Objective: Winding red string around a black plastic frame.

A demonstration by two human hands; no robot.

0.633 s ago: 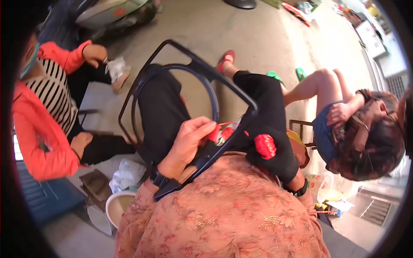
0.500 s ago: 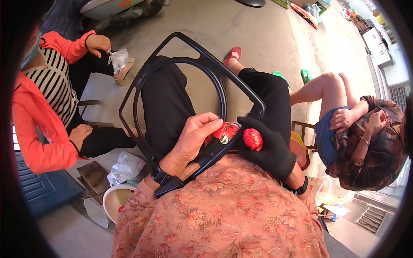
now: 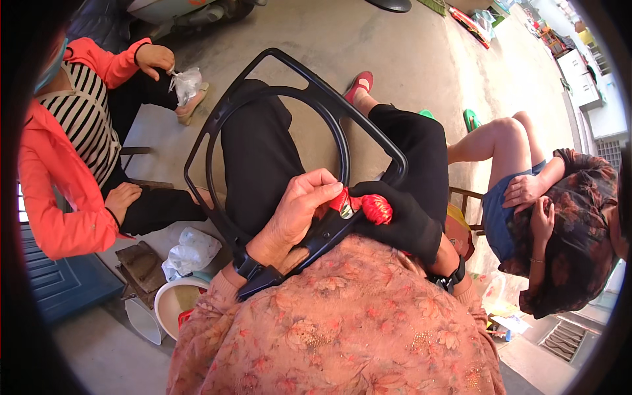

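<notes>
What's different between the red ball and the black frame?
The red ball looks bumpy, while the black frame looks smooth. The red ball is small; the black frame is much bigger. The red ball is a round lump, but the black frame has a big open ring. Both are close to the gloved right hand.

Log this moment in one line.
left hand: pinching red strip | right hand: black-gloved, shiny red bundle against it | black frame: over black trousers

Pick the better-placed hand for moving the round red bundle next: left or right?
Right, probably. The black-gloved right hand is at the round red bundle and appears to touch it, while the bare left hand is occupied, pinching a red piece beside it.
</notes>
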